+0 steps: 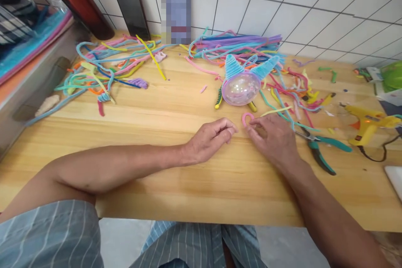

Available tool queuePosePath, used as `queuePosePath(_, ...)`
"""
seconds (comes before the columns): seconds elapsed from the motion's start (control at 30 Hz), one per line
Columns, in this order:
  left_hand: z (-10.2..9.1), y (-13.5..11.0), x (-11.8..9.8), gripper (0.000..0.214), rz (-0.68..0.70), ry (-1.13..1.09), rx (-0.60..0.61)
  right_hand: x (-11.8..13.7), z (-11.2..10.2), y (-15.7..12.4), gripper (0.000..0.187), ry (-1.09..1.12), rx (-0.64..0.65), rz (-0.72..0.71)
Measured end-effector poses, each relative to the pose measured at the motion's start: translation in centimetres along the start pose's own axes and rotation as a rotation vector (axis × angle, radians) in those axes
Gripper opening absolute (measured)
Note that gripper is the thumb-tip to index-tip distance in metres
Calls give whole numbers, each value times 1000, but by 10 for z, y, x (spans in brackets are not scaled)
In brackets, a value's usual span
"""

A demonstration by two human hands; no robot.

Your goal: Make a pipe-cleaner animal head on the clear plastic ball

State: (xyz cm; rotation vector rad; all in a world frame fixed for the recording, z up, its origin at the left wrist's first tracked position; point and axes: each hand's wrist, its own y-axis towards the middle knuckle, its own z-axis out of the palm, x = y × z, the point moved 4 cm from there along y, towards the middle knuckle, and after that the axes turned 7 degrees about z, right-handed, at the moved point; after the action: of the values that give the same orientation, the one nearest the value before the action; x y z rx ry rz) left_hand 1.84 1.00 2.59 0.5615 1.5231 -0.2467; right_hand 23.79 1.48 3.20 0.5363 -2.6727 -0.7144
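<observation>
My right hand (271, 134) pinches a small pink pipe cleaner loop (247, 118) between thumb and fingertips, just above the wooden table. To its left, my left hand (212, 139) is closed, fingers curled toward the thumb; whether anything is inside cannot be seen. Beyond the hands sits a clear, pinkish plastic ball (241, 88) topped with two blue pipe cleaner ears (266, 69). Yellow-and-green tool handles (219, 98) stick out from under the ball. A pale yellow pipe cleaner (276, 111) lies behind my right hand.
Teal-handled pliers (323, 146) and a yellow glue gun (361, 121) with a cord lie to the right. Loose pipe cleaners (103, 75) spread at the left, with a bundle (235, 44) by the tiled wall. Two phones lean there, one a black phone (128, 2). A plastic bin (34, 79) borders the left.
</observation>
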Motion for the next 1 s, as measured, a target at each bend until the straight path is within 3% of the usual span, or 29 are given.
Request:
queuePosePath(0.13,1,-1,0,21,-6,24,11,7,2,0,7,-37,25,-54)
queuePosePath(0.23,-1,0,3,21,-18,-1,-55,17,-3,1,11,-36,33,-127)
queuePosePath(0.33,-5,1,8,35,-68,-68,-155,32,-11,0,13,15,-3,-222)
queuePosePath(0.43,-5,4,9,34,-105,-116,-137,41,-16,-2,14,108,-37,-267)
queuePosePath(0.5,-4,6,8,38,-127,-153,-144,38,-18,-2,12,234,-56,-165)
queuePosePath(0.57,-5,7,9,37,-154,-212,-195,28,-18,-1,21,434,-58,73)
queuePosePath(0.7,-5,7,9,36,-106,-280,-267,19,-4,-4,20,822,130,529)
queuePosePath(0.83,-4,4,10,36,-52,-266,-266,30,5,-5,29,965,300,653)
queuePosePath(1.0,-3,1,3,27,50,-74,-181,33,2,-1,33,1005,221,689)
